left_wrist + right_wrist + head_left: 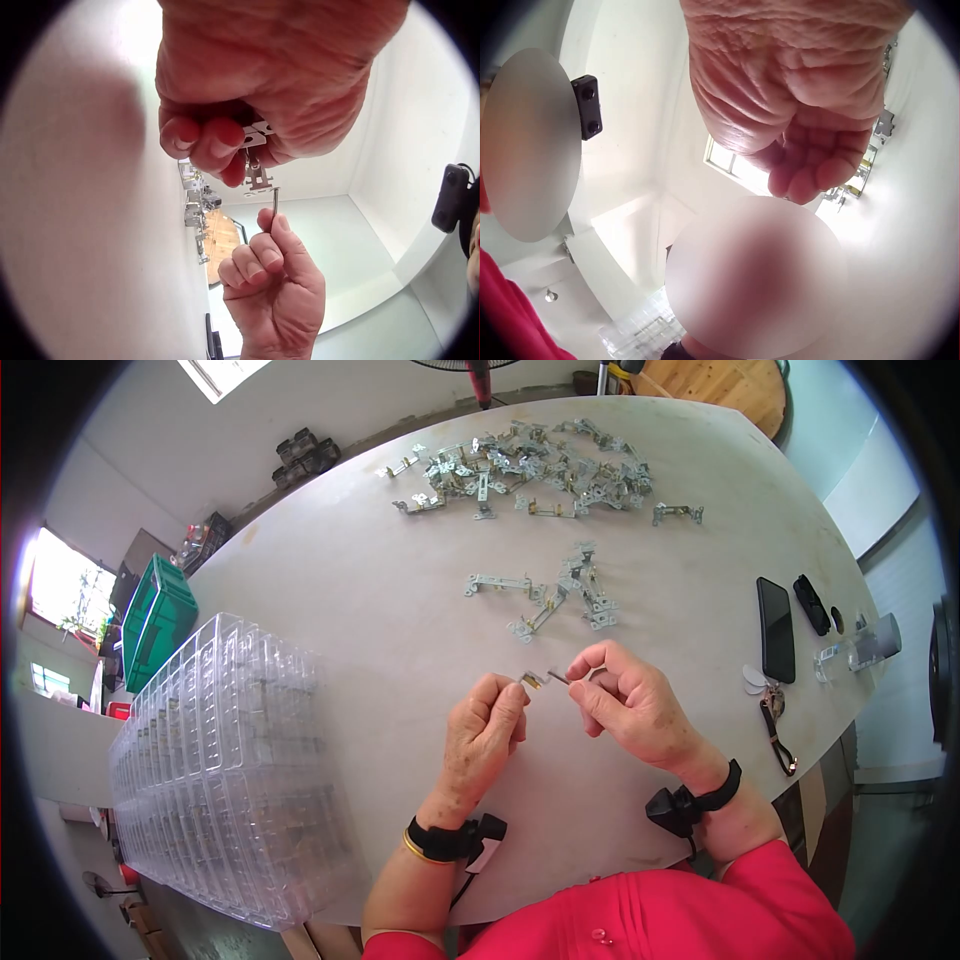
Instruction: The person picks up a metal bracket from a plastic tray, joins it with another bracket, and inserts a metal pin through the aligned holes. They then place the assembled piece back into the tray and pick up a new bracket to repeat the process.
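My left hand grips a small metal bracket with a brass-coloured part, and most of it is hidden inside the curled fingers. Across from it, my right hand pinches a thin metal pin between thumb and forefinger. The pin's free tip comes right up to the bracket's exposed end. In the right wrist view the right hand's fingers are curled, and a blurred patch covers the area below them. Beyond the hands, several similar brackets lie in a loose group on the table.
A larger heap of brackets covers the table's far side. Stacked clear plastic trays stand at the left, with a green crate behind. A phone, keys and a clear bottle lie at the right edge.
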Demonstrator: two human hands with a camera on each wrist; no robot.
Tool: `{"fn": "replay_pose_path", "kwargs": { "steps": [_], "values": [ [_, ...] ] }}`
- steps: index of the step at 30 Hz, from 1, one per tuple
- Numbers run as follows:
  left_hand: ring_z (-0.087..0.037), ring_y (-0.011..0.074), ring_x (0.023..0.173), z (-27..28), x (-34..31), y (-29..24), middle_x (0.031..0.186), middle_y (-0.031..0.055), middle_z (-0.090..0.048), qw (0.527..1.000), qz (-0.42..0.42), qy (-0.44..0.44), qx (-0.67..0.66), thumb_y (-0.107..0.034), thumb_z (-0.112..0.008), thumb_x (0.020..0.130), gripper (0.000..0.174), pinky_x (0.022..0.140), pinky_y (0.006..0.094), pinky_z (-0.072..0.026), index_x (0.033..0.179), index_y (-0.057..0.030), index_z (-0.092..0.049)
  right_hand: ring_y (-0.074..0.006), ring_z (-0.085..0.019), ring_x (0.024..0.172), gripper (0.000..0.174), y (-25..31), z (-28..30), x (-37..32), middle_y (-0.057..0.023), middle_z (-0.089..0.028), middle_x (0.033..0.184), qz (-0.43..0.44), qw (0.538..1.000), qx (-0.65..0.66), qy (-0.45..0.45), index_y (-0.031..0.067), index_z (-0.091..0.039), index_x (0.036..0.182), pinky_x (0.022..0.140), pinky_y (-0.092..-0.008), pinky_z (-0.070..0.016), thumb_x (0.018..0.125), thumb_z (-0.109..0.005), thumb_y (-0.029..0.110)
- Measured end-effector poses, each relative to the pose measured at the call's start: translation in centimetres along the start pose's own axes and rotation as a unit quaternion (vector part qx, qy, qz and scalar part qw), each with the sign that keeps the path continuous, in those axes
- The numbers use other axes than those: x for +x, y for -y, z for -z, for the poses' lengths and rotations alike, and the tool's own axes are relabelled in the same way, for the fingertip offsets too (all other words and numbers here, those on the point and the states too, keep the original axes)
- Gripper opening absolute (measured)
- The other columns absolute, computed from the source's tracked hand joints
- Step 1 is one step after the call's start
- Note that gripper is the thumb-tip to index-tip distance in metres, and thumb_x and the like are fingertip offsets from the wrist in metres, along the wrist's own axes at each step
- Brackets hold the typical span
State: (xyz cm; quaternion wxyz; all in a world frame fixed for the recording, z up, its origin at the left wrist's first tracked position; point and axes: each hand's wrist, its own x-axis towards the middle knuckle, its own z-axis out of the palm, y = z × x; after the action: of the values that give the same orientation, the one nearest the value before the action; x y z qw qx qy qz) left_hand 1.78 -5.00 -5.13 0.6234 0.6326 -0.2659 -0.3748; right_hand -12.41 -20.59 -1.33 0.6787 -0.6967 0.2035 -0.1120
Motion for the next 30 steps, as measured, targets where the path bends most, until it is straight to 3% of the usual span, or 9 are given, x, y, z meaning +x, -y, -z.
{"fn": "replay_pose_path", "kwargs": {
  "steps": [4, 14, 20, 22, 24, 27, 29, 30],
  "values": [
    [-0.047, 0.0052, 0.061, -0.2, -0.1, 0.6, 0.068, -0.0027, -0.053, 0.995, -0.062, 0.019, 0.075, -0.025, -0.054, 0.108, 0.026, 0.055, 0.0222, -0.0377, 0.095, -0.0038, -0.060, -0.0060, -0.055, 0.065, 0.020, -0.4, -0.2, 0.1, 0.0008, -0.060, 0.070, 0.012, 1.000, 0.025, 0.007, 0.0025, -0.054, 0.119, 0.062, -0.0242, -0.0462, 0.104, -0.058, 0.016],
    [-0.050, 0.0062, 0.064, -0.6, -0.2, 0.8, 0.068, -0.0010, -0.054, 0.976, -0.122, 0.007, 0.181, -0.017, -0.060, 0.105, 0.018, 0.057, 0.0237, -0.0412, 0.094, -0.0018, -0.061, -0.0061, -0.057, 0.067, 0.019, -0.8, 0.1, 0.4, 0.0014, -0.060, 0.074, -0.057, 0.994, 0.075, 0.053, 0.0025, -0.059, 0.114, 0.064, -0.0256, -0.0497, 0.105, -0.057, 0.019],
    [-0.049, 0.0074, 0.062, -0.8, -0.2, 1.0, 0.066, 0.0001, -0.052, 0.965, -0.152, 0.002, 0.215, -0.016, -0.061, 0.104, 0.016, 0.056, 0.0255, -0.0421, 0.096, -0.0020, -0.063, -0.0038, -0.051, 0.065, 0.012, -1.7, 0.2, 0.5, 0.0048, -0.057, 0.073, 0.000, 0.999, -0.044, 0.005, 0.0048, -0.063, 0.103, 0.062, -0.0240, -0.0449, 0.103, -0.061, 0.017],
    [-0.050, 0.0078, 0.062, -0.7, -0.3, 1.0, 0.067, -0.0003, -0.052, 0.959, -0.159, 0.017, 0.234, -0.016, -0.062, 0.103, 0.016, 0.057, 0.0259, -0.0427, 0.096, -0.0019, -0.063, -0.0031, -0.049, 0.065, 0.011, -2.0, 0.2, 0.5, 0.0064, -0.055, 0.074, 0.071, 0.991, -0.105, -0.039, 0.0048, -0.063, 0.100, 0.061, -0.0234, -0.0430, 0.102, -0.062, 0.016],
    [-0.050, 0.0082, 0.062, -0.8, -0.3, 1.2, 0.067, -0.0007, -0.052, 0.953, -0.166, 0.033, 0.251, -0.016, -0.062, 0.103, 0.016, 0.058, 0.0264, -0.0433, 0.096, -0.0018, -0.063, -0.0032, -0.049, 0.066, 0.011, -2.5, 0.0, 0.7, 0.0059, -0.055, 0.076, 0.088, 0.992, -0.063, -0.065, 0.0050, -0.063, 0.100, 0.060, -0.0230, -0.0425, 0.102, -0.063, 0.016],
    [-0.048, 0.0080, 0.059, -0.9, -0.4, 1.1, 0.066, -0.0008, -0.052, 0.973, -0.143, 0.035, 0.176, -0.020, -0.059, 0.105, 0.020, 0.053, 0.0248, -0.0398, 0.096, -0.0026, -0.062, -0.0033, -0.050, 0.066, 0.011, -1.7, 0.3, 0.6, 0.0051, -0.056, 0.077, 0.076, 0.992, -0.007, -0.099, 0.0057, -0.063, 0.101, 0.059, -0.0220, -0.0420, 0.102, -0.063, 0.017],
    [-0.044, 0.0075, 0.052, -0.5, -0.4, -0.4, 0.065, -0.0001, -0.051, 0.995, 0.048, 0.032, -0.087, -0.027, -0.054, 0.107, 0.027, 0.047, 0.0231, -0.0325, 0.094, -0.0042, -0.060, -0.0034, -0.050, 0.066, 0.011, -0.9, 0.5, 0.4, 0.0048, -0.056, 0.077, 0.048, 0.993, 0.008, -0.110, 0.0061, -0.063, 0.102, 0.058, -0.0215, -0.0419, 0.103, -0.062, 0.017],
    [-0.044, 0.0075, 0.052, -0.2, -0.3, -0.5, 0.065, -0.0001, -0.051, 0.995, 0.048, 0.034, -0.086, -0.027, -0.054, 0.107, 0.027, 0.047, 0.0231, -0.0325, 0.094, -0.0042, -0.060, -0.0033, -0.050, 0.065, 0.012, -0.5, 0.5, 0.4, 0.0052, -0.055, 0.076, 0.025, 0.995, 0.042, -0.086, 0.0064, -0.063, 0.102, 0.058, -0.0211, -0.0418, 0.104, -0.061, 0.018]
  ]
}}
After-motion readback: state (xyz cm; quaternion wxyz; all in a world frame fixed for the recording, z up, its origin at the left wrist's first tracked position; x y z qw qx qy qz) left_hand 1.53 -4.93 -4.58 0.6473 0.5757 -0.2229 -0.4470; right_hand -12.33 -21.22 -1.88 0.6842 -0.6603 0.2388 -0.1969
